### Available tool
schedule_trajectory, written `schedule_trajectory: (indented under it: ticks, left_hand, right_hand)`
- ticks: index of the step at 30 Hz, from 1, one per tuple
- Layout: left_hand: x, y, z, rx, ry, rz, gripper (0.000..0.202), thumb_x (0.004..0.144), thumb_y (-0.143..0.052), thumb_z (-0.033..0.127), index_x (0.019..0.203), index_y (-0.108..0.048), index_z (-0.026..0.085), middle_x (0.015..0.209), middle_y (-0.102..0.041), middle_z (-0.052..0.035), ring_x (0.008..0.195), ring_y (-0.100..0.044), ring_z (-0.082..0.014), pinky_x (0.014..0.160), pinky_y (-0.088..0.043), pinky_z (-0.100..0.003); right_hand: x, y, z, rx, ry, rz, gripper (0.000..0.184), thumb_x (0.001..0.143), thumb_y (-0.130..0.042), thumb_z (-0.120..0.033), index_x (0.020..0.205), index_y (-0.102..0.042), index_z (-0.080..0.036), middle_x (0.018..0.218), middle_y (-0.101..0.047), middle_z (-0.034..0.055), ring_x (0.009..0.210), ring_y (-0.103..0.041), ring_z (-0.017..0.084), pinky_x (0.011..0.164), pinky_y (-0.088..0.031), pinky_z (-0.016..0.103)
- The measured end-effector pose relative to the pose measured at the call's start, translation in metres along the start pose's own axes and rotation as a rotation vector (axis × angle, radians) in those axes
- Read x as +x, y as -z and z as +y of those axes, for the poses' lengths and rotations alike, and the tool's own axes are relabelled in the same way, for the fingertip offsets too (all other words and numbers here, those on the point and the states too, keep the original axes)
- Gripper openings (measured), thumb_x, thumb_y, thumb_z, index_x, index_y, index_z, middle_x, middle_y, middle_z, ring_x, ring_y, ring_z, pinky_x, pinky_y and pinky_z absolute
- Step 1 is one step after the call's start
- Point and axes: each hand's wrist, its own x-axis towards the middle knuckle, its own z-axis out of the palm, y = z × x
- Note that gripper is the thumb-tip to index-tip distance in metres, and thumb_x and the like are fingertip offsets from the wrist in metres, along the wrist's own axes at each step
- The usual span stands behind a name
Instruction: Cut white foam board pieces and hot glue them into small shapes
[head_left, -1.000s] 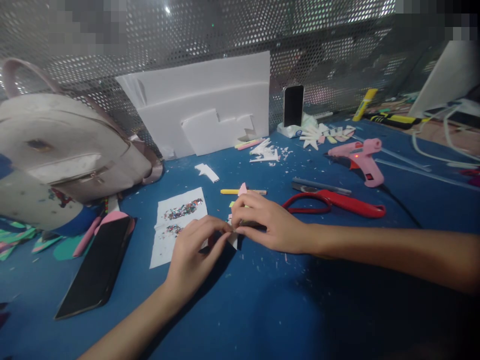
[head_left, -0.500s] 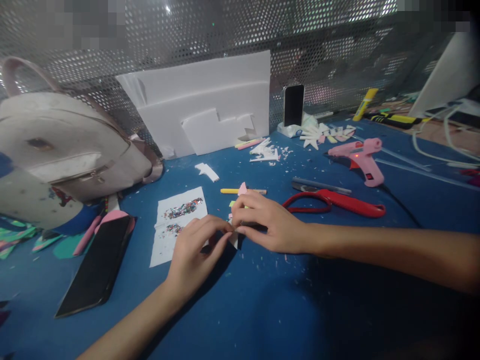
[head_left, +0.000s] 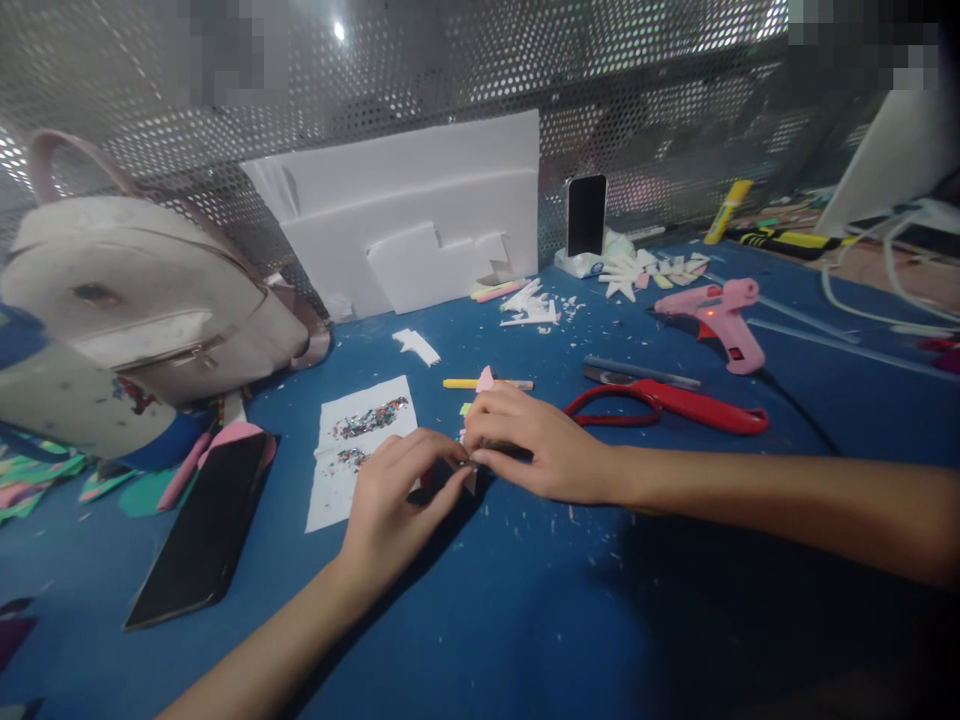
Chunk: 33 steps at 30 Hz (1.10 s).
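My left hand [head_left: 397, 500] and my right hand [head_left: 529, 440] meet over the blue table, fingertips pinched together around a small pale piece [head_left: 470, 480]. Fingers cover most of that piece, so its kind does not show. A white paper sheet [head_left: 319, 500] with colourful glitter flakes [head_left: 371, 416] on it lies beside my left hand. Just beyond my right hand are a yellow stick [head_left: 459, 384] and a small pink scrap [head_left: 486, 378]. Red-handled scissors [head_left: 701, 405] rest to the right of that hand, with a greyish-blue stick [head_left: 645, 372] behind them.
A pink glue gun [head_left: 712, 315] lies at the right, its cable trailing down. White foam boards [head_left: 420, 180] lean on the perforated metal panel. One phone [head_left: 586, 215] stands upright; another dark phone [head_left: 202, 540] lies left, near a pale backpack [head_left: 142, 280]. White scraps [head_left: 529, 305] litter the back.
The view has shifted slightly, moving the backpack and left phone a little rightward. Both hands stay together, with the fingertips and small piece changed only slightly.
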Motion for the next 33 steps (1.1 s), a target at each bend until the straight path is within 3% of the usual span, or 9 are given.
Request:
schedule_trajectory:
  ticks: [8, 18, 33]
  left_hand:
    - [0.0020, -0.0012, 0.0007, 0.015, -0.006, 0.020, 0.005, 0.091, -0.059, 0.018, 0.089, -0.061, 0.022, 0.084, -0.065, 0.0021, 0.063, -0.050, -0.0097, 0.063, -0.040, -0.028]
    - [0.0012, 0.0010, 0.0028, -0.039, 0.022, 0.054, 0.009, 0.092, -0.056, 0.019, 0.086, -0.062, 0.021, 0.082, -0.066, -0.0008, 0.064, -0.054, -0.0117, 0.061, -0.042, -0.028]
    - [0.0010, 0.0001, 0.0009, -0.017, 0.007, 0.021, 0.006, 0.091, -0.059, 0.017, 0.087, -0.061, 0.021, 0.084, -0.066, -0.0007, 0.064, -0.053, -0.0114, 0.062, -0.041, -0.028]
  right_hand:
    - [-0.0003, -0.0004, 0.0004, 0.014, -0.037, -0.015, 0.007, 0.095, -0.051, -0.017, 0.093, -0.057, -0.020, 0.097, -0.056, 0.0027, 0.096, -0.051, 0.016, 0.090, -0.038, 0.033]
    - [0.0003, -0.0023, 0.0017, 0.043, -0.043, 0.004, 0.004, 0.091, -0.059, -0.020, 0.094, -0.056, -0.020, 0.097, -0.058, 0.0010, 0.095, -0.052, 0.015, 0.097, -0.037, 0.034]
    - [-0.0001, -0.0015, 0.0019, 0.030, -0.010, 0.024, 0.002, 0.092, -0.059, -0.019, 0.092, -0.056, -0.020, 0.095, -0.059, 0.0018, 0.095, -0.053, 0.016, 0.096, -0.038, 0.034]
